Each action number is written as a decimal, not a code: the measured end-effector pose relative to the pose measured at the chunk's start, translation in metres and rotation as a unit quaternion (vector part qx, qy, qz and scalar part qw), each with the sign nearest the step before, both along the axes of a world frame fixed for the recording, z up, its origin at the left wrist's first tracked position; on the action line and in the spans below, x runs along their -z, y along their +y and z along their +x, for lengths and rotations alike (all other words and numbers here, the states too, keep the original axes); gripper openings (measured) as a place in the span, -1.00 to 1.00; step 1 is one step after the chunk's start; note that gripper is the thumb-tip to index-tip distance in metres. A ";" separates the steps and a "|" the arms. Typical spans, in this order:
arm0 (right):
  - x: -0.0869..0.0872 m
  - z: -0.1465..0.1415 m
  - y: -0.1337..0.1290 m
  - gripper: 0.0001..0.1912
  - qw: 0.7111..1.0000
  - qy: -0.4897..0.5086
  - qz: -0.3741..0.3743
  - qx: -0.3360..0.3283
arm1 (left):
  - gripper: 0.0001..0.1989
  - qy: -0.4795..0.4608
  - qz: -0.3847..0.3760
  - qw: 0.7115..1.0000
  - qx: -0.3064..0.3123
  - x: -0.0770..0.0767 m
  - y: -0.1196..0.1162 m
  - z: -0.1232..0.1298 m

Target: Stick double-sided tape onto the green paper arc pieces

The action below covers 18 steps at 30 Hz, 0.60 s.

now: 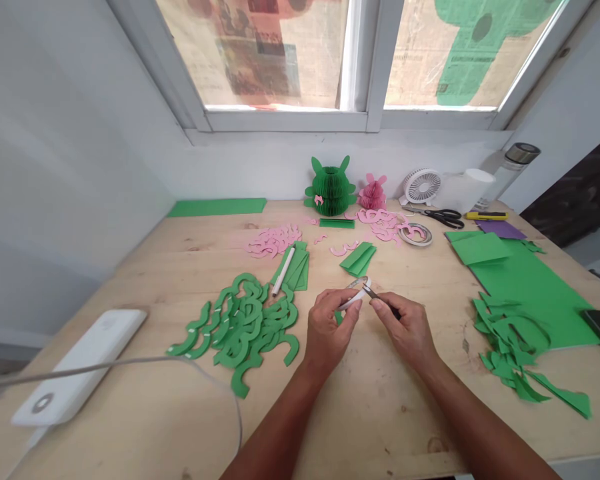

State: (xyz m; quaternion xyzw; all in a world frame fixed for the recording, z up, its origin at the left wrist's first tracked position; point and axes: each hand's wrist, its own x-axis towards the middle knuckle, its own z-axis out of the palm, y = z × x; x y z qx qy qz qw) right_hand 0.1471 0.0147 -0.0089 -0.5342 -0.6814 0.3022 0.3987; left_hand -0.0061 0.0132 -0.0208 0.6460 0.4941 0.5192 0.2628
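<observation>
A pale wooden table [375, 407], its grain and a few knots showing, runs up to a white wall [80, 133] under a window [290, 121], whose panes are covered with printed paper; a red shape and a green one show there. At the back of the table stand a green paper figure [330, 190], a smaller pink figure [373, 193], a white fan [422, 185], a white cylinder [475, 187] and a tilted clear bottle [500, 175] with a metallic cap; what the bottle holds I cannot tell. Scissors [443, 217] and a yellow cutter [486, 215] lie before these. A flat ring [427, 241] near them has a pink piece lying across it. Pink cutouts [275, 240] lie behind a heap of green cutouts [250, 320], some bearing white strips; a marker [283, 271] rests on folded green paper. Green sheets [535, 293] and scraps [513, 347] occupy the right, a white box [80, 367] with a cable the left. Near the table's middle, the left hand [333, 330] has its grip closed around a white tape ring [350, 302]; the right hand [407, 327] has its grip clamped on a dark tool [387, 305], its tip at the ring's edge.
</observation>
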 end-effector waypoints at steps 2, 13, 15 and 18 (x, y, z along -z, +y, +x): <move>0.000 0.000 0.000 -0.65 1.000 -0.003 -0.001 0.001 | -0.86 -0.001 0.002 1.000 -0.001 0.000 0.000 0.000; 0.001 0.001 0.001 -0.64 1.000 -0.007 0.003 0.002 | -0.87 0.000 0.000 1.000 -0.003 -0.001 0.000 0.000; 0.001 0.001 0.001 -0.64 1.000 -0.003 0.010 0.003 | -0.87 0.001 0.000 1.000 -0.002 -0.001 -0.001 0.000; 0.000 0.000 0.001 -0.64 1.000 -0.001 0.015 0.012 | -0.88 0.001 -0.001 1.000 -0.002 0.000 -0.001 0.000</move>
